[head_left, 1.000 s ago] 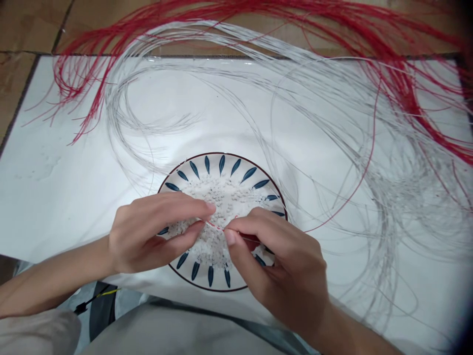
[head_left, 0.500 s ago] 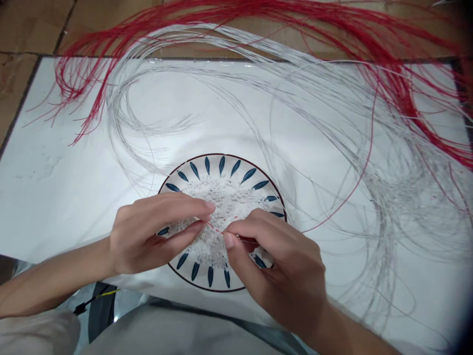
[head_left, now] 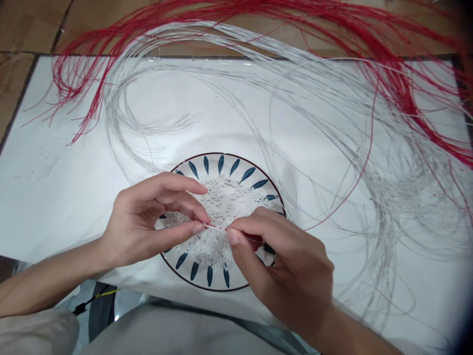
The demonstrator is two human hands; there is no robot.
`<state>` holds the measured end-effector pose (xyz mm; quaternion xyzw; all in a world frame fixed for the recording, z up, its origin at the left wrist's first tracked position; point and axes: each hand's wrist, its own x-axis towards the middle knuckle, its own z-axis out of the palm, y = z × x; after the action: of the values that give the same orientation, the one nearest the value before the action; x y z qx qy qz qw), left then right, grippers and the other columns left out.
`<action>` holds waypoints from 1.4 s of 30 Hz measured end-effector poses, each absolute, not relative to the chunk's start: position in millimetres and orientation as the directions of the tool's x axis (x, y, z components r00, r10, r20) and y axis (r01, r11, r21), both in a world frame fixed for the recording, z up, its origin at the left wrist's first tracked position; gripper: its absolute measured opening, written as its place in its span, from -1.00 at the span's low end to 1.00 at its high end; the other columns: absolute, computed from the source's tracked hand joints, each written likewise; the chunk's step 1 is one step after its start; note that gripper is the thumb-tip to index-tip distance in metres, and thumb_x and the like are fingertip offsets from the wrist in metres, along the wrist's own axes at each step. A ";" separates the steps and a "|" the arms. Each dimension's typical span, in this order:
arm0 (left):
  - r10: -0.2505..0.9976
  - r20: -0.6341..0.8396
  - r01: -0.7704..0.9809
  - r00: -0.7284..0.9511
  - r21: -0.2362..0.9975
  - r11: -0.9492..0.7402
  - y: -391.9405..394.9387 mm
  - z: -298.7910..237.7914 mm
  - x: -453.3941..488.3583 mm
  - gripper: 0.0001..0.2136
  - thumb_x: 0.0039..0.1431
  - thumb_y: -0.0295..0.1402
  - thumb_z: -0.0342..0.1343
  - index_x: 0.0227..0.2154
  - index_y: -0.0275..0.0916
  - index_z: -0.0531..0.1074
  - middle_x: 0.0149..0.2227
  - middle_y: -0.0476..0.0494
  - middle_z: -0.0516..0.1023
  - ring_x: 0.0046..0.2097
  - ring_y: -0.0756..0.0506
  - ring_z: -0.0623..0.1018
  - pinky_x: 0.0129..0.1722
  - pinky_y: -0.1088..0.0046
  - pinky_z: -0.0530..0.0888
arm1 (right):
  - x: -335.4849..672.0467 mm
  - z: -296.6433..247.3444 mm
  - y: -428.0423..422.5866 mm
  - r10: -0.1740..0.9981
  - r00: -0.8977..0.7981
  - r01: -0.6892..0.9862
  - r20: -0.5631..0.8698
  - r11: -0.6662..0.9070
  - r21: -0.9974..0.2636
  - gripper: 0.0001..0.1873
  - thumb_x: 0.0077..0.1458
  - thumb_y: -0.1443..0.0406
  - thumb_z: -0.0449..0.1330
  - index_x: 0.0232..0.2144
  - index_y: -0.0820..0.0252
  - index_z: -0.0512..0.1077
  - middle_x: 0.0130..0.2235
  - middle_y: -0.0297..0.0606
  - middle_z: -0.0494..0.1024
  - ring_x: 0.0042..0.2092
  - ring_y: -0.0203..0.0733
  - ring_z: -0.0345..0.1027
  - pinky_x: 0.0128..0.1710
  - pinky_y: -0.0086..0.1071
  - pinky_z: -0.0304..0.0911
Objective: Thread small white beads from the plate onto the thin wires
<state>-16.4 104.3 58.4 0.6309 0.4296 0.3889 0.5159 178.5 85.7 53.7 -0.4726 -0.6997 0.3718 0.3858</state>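
- Left grip (head_left: 138, 227) pinching red-and-white thread (head_left: 216, 227); right grip (head_left: 291, 264) pinching it too, thread spanning between, over plate (head_left: 218, 281) holding white bits (head_left: 218, 197).
- White tabletop (head_left: 55, 197) giving room left of left grip.
- White strands (head_left: 380, 212) crowding right of right grip, red strands (head_left: 406, 93) arching beyond both.

Craft workspace, apparently: red strands (head_left: 408, 101), white bits (head_left: 219, 198).

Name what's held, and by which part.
A red-and-white strand: the left hand and right hand pinch either side of its short visible stretch. Its ends can't be made out.
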 end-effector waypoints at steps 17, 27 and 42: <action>0.944 0.129 0.202 0.304 0.960 -0.196 100.4 56.7 -15.4 -0.56 -0.05 -0.66 0.24 -0.08 -0.25 0.39 -0.38 -0.04 0.60 -0.33 -0.01 0.62 -0.30 0.57 0.61 | 176.7 51.8 84.8 0.941 -0.281 0.385 0.187 0.289 -0.877 -0.88 0.09 0.46 0.14 -0.47 0.26 0.40 -0.56 -0.39 0.34 -0.47 -0.39 0.20 -0.44 -0.45 0.15; 0.947 0.089 0.188 0.309 0.970 -0.152 99.9 57.2 -15.3 -0.58 -0.03 -0.64 0.23 -0.08 -0.22 0.39 -0.38 -0.04 0.60 -0.33 -0.03 0.62 -0.30 0.53 0.62 | 176.1 52.6 83.5 0.942 -0.286 0.388 0.177 0.283 -0.877 -0.89 0.09 0.46 0.15 -0.46 0.23 0.40 -0.54 -0.40 0.36 -0.46 -0.38 0.24 -0.43 -0.46 0.17; 0.931 0.152 0.231 0.332 0.944 -0.236 98.6 55.8 -17.8 -0.56 -0.03 -0.62 0.24 -0.06 -0.18 0.38 -0.33 -0.05 0.63 -0.31 -0.04 0.63 -0.31 0.51 0.61 | 176.4 53.5 83.5 0.955 -0.247 0.398 0.162 0.253 -0.882 -0.87 0.08 0.44 0.13 -0.48 0.20 0.39 -0.56 -0.40 0.36 -0.49 -0.37 0.23 -0.46 -0.44 0.18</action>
<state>-17.8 98.6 55.8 0.6822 0.4256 0.3909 0.4479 176.4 83.5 53.5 -0.4857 -0.6968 0.3712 0.3753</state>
